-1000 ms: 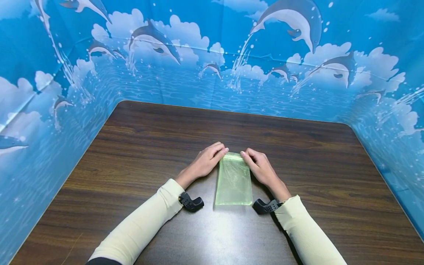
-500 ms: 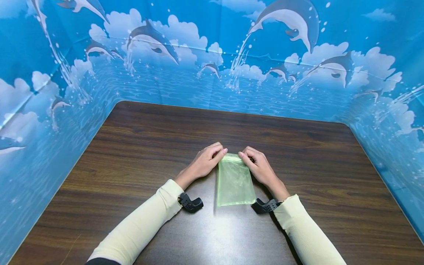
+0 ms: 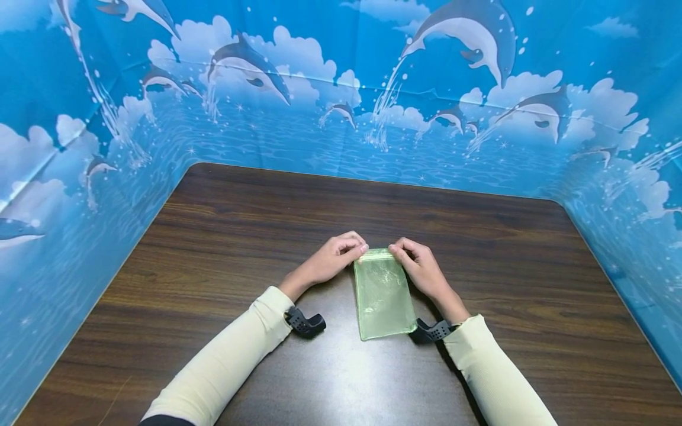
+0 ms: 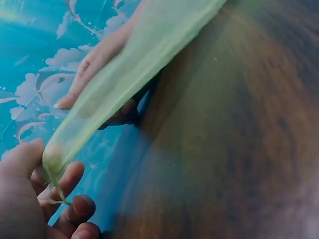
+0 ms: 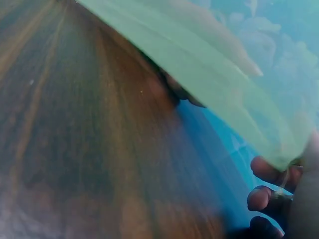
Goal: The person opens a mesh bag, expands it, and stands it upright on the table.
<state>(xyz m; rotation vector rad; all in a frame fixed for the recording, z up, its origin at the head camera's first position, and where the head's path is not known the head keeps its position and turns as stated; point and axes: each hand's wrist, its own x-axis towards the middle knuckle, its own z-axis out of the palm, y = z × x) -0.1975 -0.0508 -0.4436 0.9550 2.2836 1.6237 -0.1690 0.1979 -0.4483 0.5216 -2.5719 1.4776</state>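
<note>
Backdrop (image 3: 341, 142): blue dolphin-print cloth, standing beyond the far edge and both side edges of the table (image 3: 240, 236). The table is dark wood grain; we see its two far corners, both rounded, while its near edge lies out of view.

Two pale sleeves, left (image 3: 229, 355) and right (image 3: 492, 367), reach in from the near side.

Between them we find the bag (image 3: 385, 299), green and sheer, about midway between the table's side edges and well apart from the far edge. Its hemmed end points to the far edge. Whether its near end touches the wood, we cannot tell.

Left hand (image 3: 330, 260): thumb and fingers pinched on the bag's far left corner. Right hand (image 3: 421, 266): the same pinch on the far right corner.

A black wrist camera sits on each wrist, left (image 3: 306, 324) and right (image 3: 430, 331); the bag's near right corner overlaps the latter in the head view.

Smallest: a thin cord (image 4: 57, 186) hanging by the left fingers.

Progress, in our judgement: taking hold and spreading the bag flat look done. We make out nothing inside; opening or filling it, if wanted, seems left.
</note>
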